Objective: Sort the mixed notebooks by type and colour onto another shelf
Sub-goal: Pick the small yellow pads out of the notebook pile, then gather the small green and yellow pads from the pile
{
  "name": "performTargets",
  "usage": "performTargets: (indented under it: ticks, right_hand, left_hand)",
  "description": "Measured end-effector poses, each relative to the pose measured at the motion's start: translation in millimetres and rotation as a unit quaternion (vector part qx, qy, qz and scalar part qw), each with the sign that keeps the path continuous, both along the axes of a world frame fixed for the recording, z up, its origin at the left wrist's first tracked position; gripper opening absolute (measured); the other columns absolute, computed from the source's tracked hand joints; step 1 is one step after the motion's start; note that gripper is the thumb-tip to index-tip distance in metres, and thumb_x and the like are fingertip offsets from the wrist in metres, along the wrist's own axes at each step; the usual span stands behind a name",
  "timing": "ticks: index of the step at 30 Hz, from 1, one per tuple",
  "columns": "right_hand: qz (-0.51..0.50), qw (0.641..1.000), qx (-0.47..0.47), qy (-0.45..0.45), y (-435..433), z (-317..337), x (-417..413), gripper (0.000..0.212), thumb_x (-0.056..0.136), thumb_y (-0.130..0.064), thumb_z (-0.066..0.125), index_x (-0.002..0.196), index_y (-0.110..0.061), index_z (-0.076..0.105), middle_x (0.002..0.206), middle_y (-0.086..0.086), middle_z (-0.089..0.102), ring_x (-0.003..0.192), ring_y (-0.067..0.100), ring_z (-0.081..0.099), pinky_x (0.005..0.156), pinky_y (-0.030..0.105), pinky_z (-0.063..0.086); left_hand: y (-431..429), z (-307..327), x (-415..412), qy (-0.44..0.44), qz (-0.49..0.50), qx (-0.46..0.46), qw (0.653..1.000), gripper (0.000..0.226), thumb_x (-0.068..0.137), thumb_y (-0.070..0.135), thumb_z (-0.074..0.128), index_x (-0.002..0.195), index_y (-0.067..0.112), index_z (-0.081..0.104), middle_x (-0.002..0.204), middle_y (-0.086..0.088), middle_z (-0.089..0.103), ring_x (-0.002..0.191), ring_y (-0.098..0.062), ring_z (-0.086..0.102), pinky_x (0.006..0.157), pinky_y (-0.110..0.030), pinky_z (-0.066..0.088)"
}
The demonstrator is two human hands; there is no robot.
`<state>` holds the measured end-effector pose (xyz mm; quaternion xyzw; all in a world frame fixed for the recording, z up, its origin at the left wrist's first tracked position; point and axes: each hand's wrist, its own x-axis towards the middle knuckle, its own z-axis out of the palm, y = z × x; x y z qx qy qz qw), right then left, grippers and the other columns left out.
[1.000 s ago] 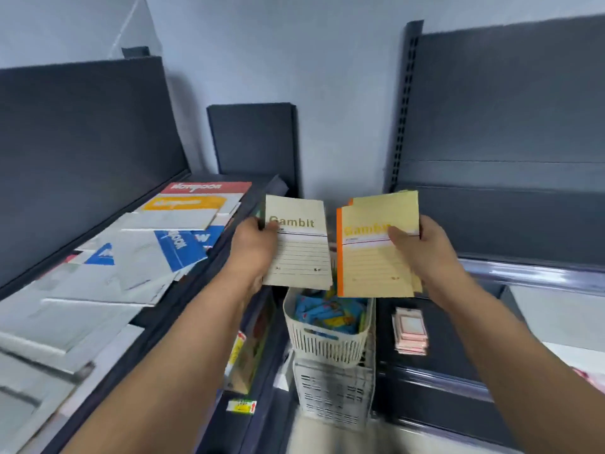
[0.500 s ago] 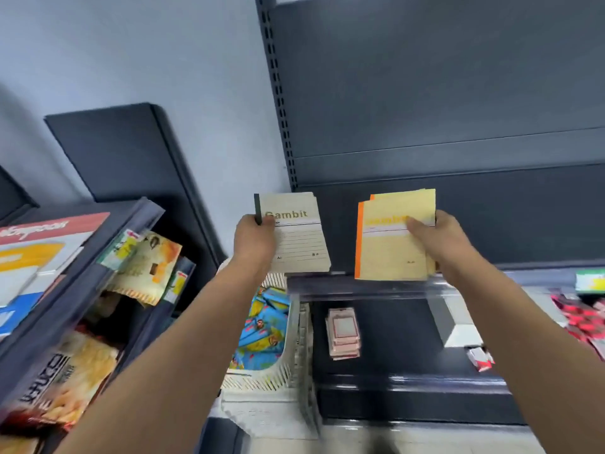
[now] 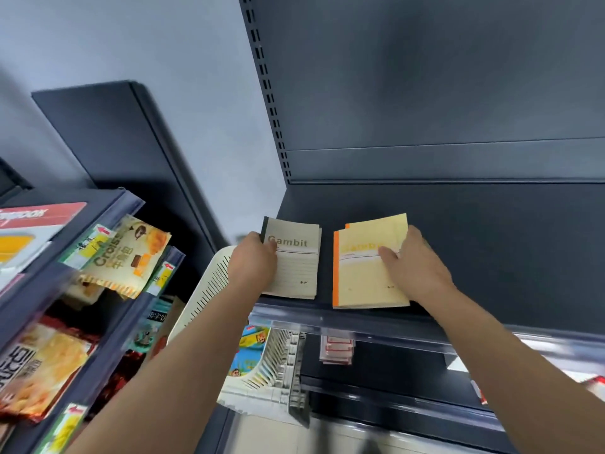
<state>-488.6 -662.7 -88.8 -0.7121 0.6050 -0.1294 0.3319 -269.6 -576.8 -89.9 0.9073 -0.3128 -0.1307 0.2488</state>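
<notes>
Left hand (image 3: 253, 262): we grip the grey Gambit notebook (image 3: 294, 262).
Right hand (image 3: 414, 268): we grip the orange-spined notebooks (image 3: 363, 273).
Placing: we keep a gap between piles on the dark shelf (image 3: 491, 257).

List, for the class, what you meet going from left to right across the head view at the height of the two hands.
Croissant packet → white basket → left hand → grey Gambit notebook → yellow notebooks with an orange spine → right hand → dark shelf.
</notes>
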Motion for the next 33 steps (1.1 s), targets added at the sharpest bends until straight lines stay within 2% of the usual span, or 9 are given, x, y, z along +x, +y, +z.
performTargets:
  ticks: [2, 4, 6, 9, 15, 22, 26, 29, 33]
  right_hand:
    - [0.026, 0.988, -0.09, 0.121, 5.9, -1.3, 0.6, 0.066, 0.097, -0.04, 0.044, 0.148, -0.006, 0.018, 0.139, 0.012, 0.035, 0.124, 0.029, 0.042, 0.09, 0.042, 0.043]
    - [0.065, 0.961, -0.182, 0.199, 8.3, -0.2, 2.7, 0.064, 0.096, -0.033, 0.047, 0.148, -0.006, 0.02, 0.145, 0.012, 0.027, 0.128, 0.028, 0.033, 0.097, 0.04, 0.038]
    - [0.131, 0.936, -0.233, 0.229, 8.7, 5.0, 9.0, 0.054, 0.093, -0.02, 0.049, 0.144, -0.012, 0.032, 0.148, 0.009, 0.027, 0.131, 0.027, 0.029, 0.101, 0.042, 0.034]
    - [0.243, 0.893, -0.279, 0.256, 15.7, 13.8, 31.2, 0.04, 0.093, -0.017, 0.05, 0.132, -0.02, 0.048, 0.144, 0.004, 0.038, 0.134, 0.025, 0.029, 0.099, 0.046, 0.034]
    - [0.284, 0.822, -0.369, 0.329, 46.0, 33.0, 87.0, 0.046, 0.092, -0.027, 0.051, 0.136, -0.02, 0.045, 0.142, 0.003, 0.043, 0.144, 0.028, 0.018, 0.107, 0.07, 0.01]
    - [0.379, 0.837, -0.298, 0.259, 82.6, 43.3, 149.0, 0.043, 0.096, -0.028, 0.043, 0.138, -0.019, 0.041, 0.144, 0.006, 0.039, 0.141, 0.027, 0.022, 0.11, 0.059, 0.02]
    - [0.408, 0.827, -0.312, 0.23, 115.6, 46.3, 178.2, 0.041, 0.097, -0.032, 0.043, 0.136, -0.018, 0.043, 0.142, 0.006, 0.042, 0.136, 0.026, 0.03, 0.106, 0.052, 0.028]
    - [0.42, 0.82, -0.325, 0.214, 144.1, 50.8, 202.3, 0.04, 0.095, -0.032, 0.048, 0.132, -0.018, 0.045, 0.138, 0.004, 0.045, 0.133, 0.026, 0.033, 0.103, 0.049, 0.03]
    - [0.447, 0.809, -0.348, 0.159, 198.8, 65.4, 248.4, 0.037, 0.097, -0.035, 0.046, 0.131, -0.019, 0.047, 0.134, 0.004, 0.048, 0.128, 0.026, 0.04, 0.098, 0.044, 0.036]
  left_hand:
    - [2.3, -0.7, -0.6, -0.024, -0.003, 0.018, 1.0, 0.033, 0.099, 0.033, 0.044, 0.117, 0.007, 0.057, 0.112, -0.012, 0.065, 0.101, -0.031, 0.06, 0.073, -0.032, 0.038]
    - [4.8, -1.2, -1.9, -0.053, -0.015, 0.027, 0.998, 0.036, 0.097, 0.033, 0.047, 0.124, 0.01, 0.055, 0.12, -0.012, 0.059, 0.108, -0.03, 0.057, 0.08, -0.035, 0.043]
    - [7.4, -0.6, -2.9, -0.081, -0.034, 0.028, 0.996, 0.042, 0.095, 0.031, 0.051, 0.132, 0.012, 0.051, 0.13, -0.012, 0.05, 0.119, -0.029, 0.049, 0.091, -0.038, 0.044]
    - [18.7, 6.4, -1.7, -0.101, -0.051, 0.02, 0.993, 0.042, 0.093, 0.028, 0.054, 0.133, 0.016, 0.051, 0.133, -0.007, 0.049, 0.124, -0.026, 0.045, 0.094, -0.039, 0.044]
    - [83.7, 26.1, 31.0, -0.135, -0.022, 0.039, 0.99, 0.032, 0.091, 0.029, 0.057, 0.122, 0.023, 0.061, 0.121, -0.004, 0.06, 0.118, -0.026, 0.051, 0.09, -0.039, 0.049]
    - [136.3, 45.3, 63.6, -0.121, -0.005, 0.04, 0.992, 0.03, 0.092, 0.029, 0.058, 0.12, 0.019, 0.062, 0.121, -0.002, 0.064, 0.112, -0.023, 0.059, 0.091, -0.036, 0.05]
    - [157.3, 52.1, 78.8, -0.109, -0.008, 0.057, 0.992, 0.031, 0.093, 0.03, 0.058, 0.121, 0.018, 0.06, 0.122, -0.003, 0.063, 0.111, -0.024, 0.059, 0.086, -0.032, 0.049]
    - [189.2, 59.7, 99.2, -0.104, 0.005, 0.068, 0.992, 0.035, 0.092, 0.03, 0.058, 0.124, 0.017, 0.058, 0.125, -0.005, 0.062, 0.113, -0.025, 0.058, 0.092, -0.036, 0.05]
    - [255.3, 79.4, 129.6, -0.128, 0.06, 0.03, 0.99, 0.034, 0.09, 0.029, 0.058, 0.123, 0.017, 0.06, 0.121, -0.006, 0.065, 0.109, -0.027, 0.06, 0.088, -0.038, 0.052]
